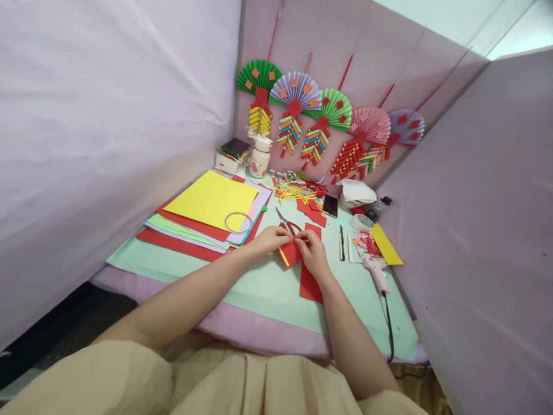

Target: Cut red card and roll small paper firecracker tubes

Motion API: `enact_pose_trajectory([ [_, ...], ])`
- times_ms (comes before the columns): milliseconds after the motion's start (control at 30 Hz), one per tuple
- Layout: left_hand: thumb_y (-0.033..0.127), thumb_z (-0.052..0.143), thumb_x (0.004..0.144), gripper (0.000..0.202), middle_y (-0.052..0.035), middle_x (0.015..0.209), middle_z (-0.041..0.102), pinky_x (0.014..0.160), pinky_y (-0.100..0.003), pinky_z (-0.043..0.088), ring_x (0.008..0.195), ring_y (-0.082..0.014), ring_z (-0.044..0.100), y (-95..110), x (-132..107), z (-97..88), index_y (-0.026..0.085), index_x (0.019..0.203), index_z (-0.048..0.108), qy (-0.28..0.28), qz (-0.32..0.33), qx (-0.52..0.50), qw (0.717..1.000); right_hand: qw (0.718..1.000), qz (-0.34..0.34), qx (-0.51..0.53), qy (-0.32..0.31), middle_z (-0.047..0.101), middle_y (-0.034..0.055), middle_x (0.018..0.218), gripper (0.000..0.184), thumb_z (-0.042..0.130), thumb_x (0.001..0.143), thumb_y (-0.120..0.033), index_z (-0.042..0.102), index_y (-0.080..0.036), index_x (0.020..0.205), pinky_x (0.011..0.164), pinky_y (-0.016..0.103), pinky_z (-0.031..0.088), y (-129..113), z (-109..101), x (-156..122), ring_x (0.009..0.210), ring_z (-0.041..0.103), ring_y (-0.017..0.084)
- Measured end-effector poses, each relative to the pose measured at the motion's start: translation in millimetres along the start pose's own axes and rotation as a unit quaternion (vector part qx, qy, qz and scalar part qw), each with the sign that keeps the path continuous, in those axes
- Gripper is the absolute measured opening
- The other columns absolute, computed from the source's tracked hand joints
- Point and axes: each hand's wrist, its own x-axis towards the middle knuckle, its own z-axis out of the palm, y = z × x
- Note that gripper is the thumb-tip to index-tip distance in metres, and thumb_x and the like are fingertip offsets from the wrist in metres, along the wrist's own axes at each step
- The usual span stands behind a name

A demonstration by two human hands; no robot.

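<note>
**Left hand [275,238] and right hand [311,249] meet on a small, flat red paper piece with a yellow edge [294,255]**

Both hands have thumb and fingers pinched together on the paper piece's far side, fingertips almost touching. It sits between them, above the pale green table cover [259,291]; whether it touches the cover I can't tell. The yellow edge faces left and slants from far left to near right, one corner pointing towards the person. Fingers hide the far end, so I can't tell its long axis.

Under the right hand and forearm, a long red paper strip [310,285] runs lengthwise away from the person. Just beyond the fingers, red-handled metal scissors [281,217] point away and leftward. Farther left lies a stack of coloured paper sheets, yellow on top [207,199], bearing a thin silver-coloured ring [237,213]. Over to the right are a slim black-and-grey craft knife [341,243], lying lengthwise away from the person, and a pale pink glue gun [377,275].
</note>
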Motion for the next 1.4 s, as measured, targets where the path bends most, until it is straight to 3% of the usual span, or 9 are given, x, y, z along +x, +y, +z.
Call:
enact_pose_trajectory([
  [200,0.033,0.063,0.064,0.023,-0.0041,0.079,0.069,0.066,-0.025,0.042,0.077,-0.0193,0.060,-2,0,1.3,0.014,0.075,0.073,-0.002,0.001,0.031,1.000,1.000,0.013,0.001,0.002,0.058,0.0012,0.080,0.010,0.050,0.084,-0.028,0.054,-0.022,0.078,0.072,0.030,0.044,-1,0,0,0.077,0.054,0.017],
  [400,0.027,0.057,0.066,0.018,-0.0026,0.070,0.064,0.059,-0.024,0.038,0.064,-0.0150,0.055,-4,5,-1.0,0.014,0.074,0.067,0.068,-0.027,0.018,0.997,0.994,0.057,0.004,0.097,0.056,-0.0003,0.074,0.016,0.046,0.087,-0.034,0.052,-0.022,0.079,0.066,0.029,0.044,11,-12,5,0.068,0.052,0.015],
  [500,0.027,0.058,0.066,0.016,-0.0024,0.071,0.064,0.059,-0.024,0.038,0.064,-0.0148,0.055,-5,6,-2.7,0.015,0.073,0.065,0.092,-0.032,0.010,0.995,0.978,0.092,-0.007,0.186,0.051,-0.0029,0.066,0.018,0.047,0.086,-0.038,0.050,-0.021,0.080,0.058,0.026,0.042,29,-34,12,0.060,0.048,0.013],
  [633,0.029,0.059,0.065,0.016,-0.0018,0.069,0.064,0.057,-0.025,0.037,0.062,-0.0147,0.055,-8,8,-2.7,0.015,0.073,0.065,0.095,-0.032,-0.006,0.995,0.931,0.143,-0.044,0.332,0.050,-0.0018,0.066,0.018,0.038,0.086,-0.037,0.045,-0.021,0.081,0.053,0.026,0.042,58,-85,23,0.056,0.049,0.013],
  [800,0.028,0.061,0.064,0.015,-0.0002,0.066,0.063,0.055,-0.023,0.036,0.059,-0.0133,0.053,-11,10,-1.5,0.015,0.072,0.066,0.096,-0.031,-0.029,0.994,0.869,0.179,-0.132,0.442,0.061,0.0098,0.096,0.023,0.043,0.080,-0.027,0.054,-0.016,0.096,0.086,0.038,0.045,80,-137,21,0.092,0.059,0.021],
  [900,0.026,0.062,0.063,0.014,-0.0001,0.064,0.062,0.054,-0.023,0.037,0.059,-0.0131,0.053,-9,10,-1.6,0.015,0.072,0.066,0.113,-0.032,-0.050,0.992,0.874,0.189,-0.168,0.415,0.064,0.0133,0.102,0.029,0.049,0.073,-0.023,0.061,-0.013,0.097,0.095,0.043,0.040,85,-143,17,0.101,0.057,0.025],
  [1033,0.028,0.060,0.066,0.016,-0.0008,0.071,0.063,0.056,-0.023,0.040,0.064,-0.0136,0.056,-8,13,-3.9,0.015,0.076,0.064,0.164,-0.014,-0.095,0.982,0.907,0.169,-0.184,0.340,0.067,0.0151,0.099,0.033,0.046,0.075,-0.025,0.065,-0.010,0.097,0.091,0.043,0.043,79,-126,19,0.095,0.059,0.025],
  [1233,0.029,0.059,0.068,0.020,-0.0001,0.080,0.061,0.060,-0.022,0.046,0.072,-0.0134,0.059,-9,17,-7.6,0.017,0.083,0.057,0.237,0.021,-0.167,0.957,0.976,0.086,-0.177,0.094,0.071,0.0075,0.089,0.022,0.053,0.079,-0.028,0.069,-0.017,0.088,0.078,0.032,0.048,41,-54,24,0.081,0.063,0.019],
  [1400,0.026,0.059,0.067,0.019,0.0013,0.080,0.059,0.060,-0.022,0.048,0.071,-0.0122,0.059,-7,17,-6.9,0.018,0.083,0.054,0.256,0.039,-0.192,0.947,0.968,0.037,-0.233,-0.081,0.068,0.0041,0.080,0.011,0.059,0.079,-0.019,0.070,-0.021,0.075,0.074,0.029,0.044,7,1,19,0.078,0.061,0.018],
])
